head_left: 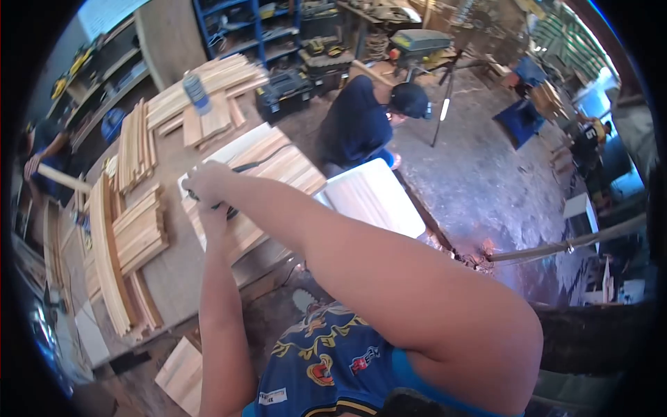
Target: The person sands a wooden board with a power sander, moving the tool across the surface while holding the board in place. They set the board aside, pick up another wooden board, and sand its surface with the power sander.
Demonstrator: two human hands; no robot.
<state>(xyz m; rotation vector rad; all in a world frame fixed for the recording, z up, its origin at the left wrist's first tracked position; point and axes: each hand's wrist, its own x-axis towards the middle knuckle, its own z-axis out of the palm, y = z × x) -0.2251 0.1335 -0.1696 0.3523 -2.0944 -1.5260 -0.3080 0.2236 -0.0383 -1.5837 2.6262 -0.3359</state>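
My right hand (pixel 208 179) reaches across to the left end of a panel of light wooden strips (pixel 278 170) lying on the workbench. Its fingers are closed around a dark tool (pixel 232 211), most of which the hands cover, so I cannot make out its kind. Just below it, my left hand (pixel 210 208) is closed at the same tool, with its fingers largely hidden. A black cord (pixel 267 160) runs over the panel near my right hand. Beside the panel's right end lies a pale, glossy board (pixel 379 198).
Stacked wooden strips (pixel 142 229) and longer boards (pixel 201 83) cover much of the bench (pixel 177 278). A bottle (pixel 196 94) stands on one stack. One person (pixel 358 121) crouches beyond the panel; another person (pixel 48 156) holds wood at left. A black toolbox (pixel 285 94) sits behind.
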